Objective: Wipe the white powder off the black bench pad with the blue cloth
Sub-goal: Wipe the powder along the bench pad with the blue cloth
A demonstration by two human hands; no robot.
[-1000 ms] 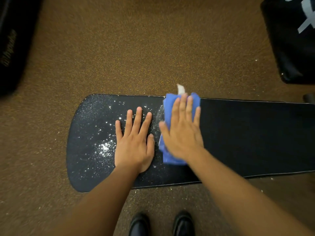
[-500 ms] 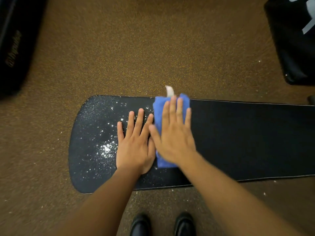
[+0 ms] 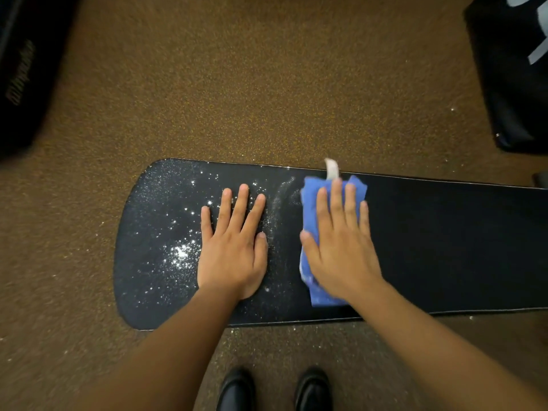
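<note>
Right hand (image 3: 341,244) is pressing flat, fingers straight, on the blue cloth (image 3: 308,200) at frame centre-right, while left hand (image 3: 234,247) is bracing flat, fingers straight, steadying the black bench pad (image 3: 444,247) amid white powder (image 3: 181,253).

Blue cloth (image 3: 310,203): largely hidden under right hand (image 3: 341,250). Black bench pad (image 3: 444,247): cut off at right edge. Shoes (image 3: 237,390): cropped by bottom edge. Lettering on dark object (image 3: 20,72) at left: blurred, unreadable.
</note>
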